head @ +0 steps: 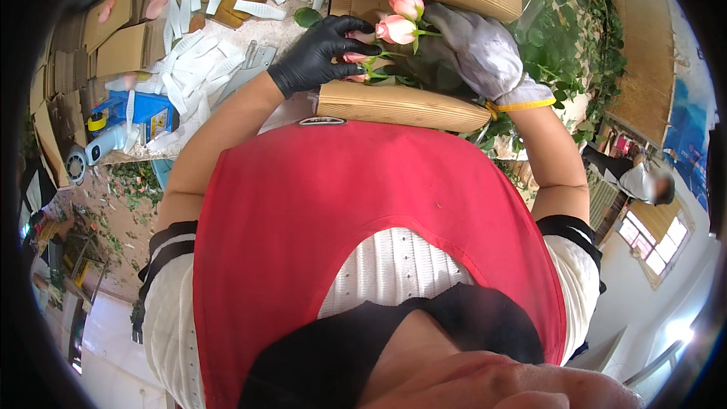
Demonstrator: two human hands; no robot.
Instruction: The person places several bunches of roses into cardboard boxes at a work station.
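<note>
My left hand [324,54], in a black glove, has its fingers spread over a group of pink roses [355,57]. These blooms are partly hidden by the fingers. Just past the fingertips, two more pale pink rose heads [396,29] show in full, one above the other. My right hand [483,54] wears a loose grey-white cloth glove with a yellow cuff. It is closed around the rose stems to the right of the blooms; its fingertips are hard to see. Corrugated cardboard [403,107] curves up on the near and far sides of the roses.
White mesh flower sleeves [187,68] are heaped on the table at left, by a blue box [150,113], a handheld fan [91,153] and stacked cardboard pieces [119,48]. Green foliage [568,51] covers the right side. Another person [636,179] is in the right background.
</note>
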